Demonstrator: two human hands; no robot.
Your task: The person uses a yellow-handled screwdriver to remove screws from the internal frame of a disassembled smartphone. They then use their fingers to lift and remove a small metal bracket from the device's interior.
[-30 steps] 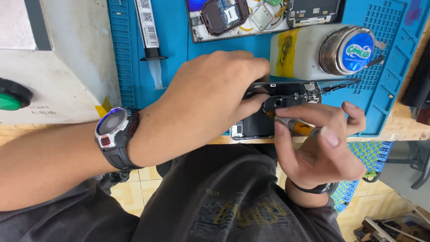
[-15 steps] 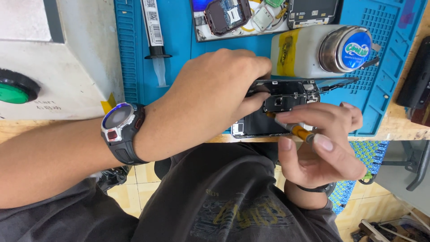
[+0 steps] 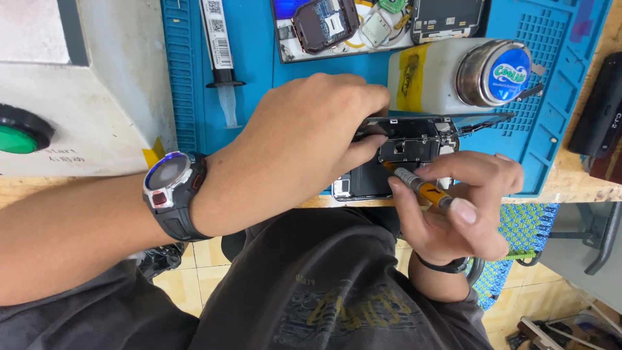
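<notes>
- Pinching a small precision screwdriver [image 3: 424, 190] between thumb and fingertips, the right hand [image 3: 463, 210] is closed around the tool's yellow-and-metal shaft, whose tip goes down into the opened phone [image 3: 402, 159].
- Pressing from the other side, the left hand [image 3: 304, 142] lies curled over the phone's left part, fingers bent and bearing down on its frame; whether they grip the edge or only steady it cannot be told.
- The phone lies at the near edge of the blue work mat [image 3: 259, 97], just in front of the white bottle with a metal cap [image 3: 453, 74].
- Progress, as a judgement: the back is already off, the dark battery and metal shields lie bare, and the driver is working near the middle, so disassembly looks partway through, with inner parts yet to come out.
- The phone's long axis appears to run left to right along the mat's edge; the screwdriver slants from lower right up to the left.
- Farther off lie a syringe [image 3: 220, 58] and a tray of parts [image 3: 363, 23].
</notes>
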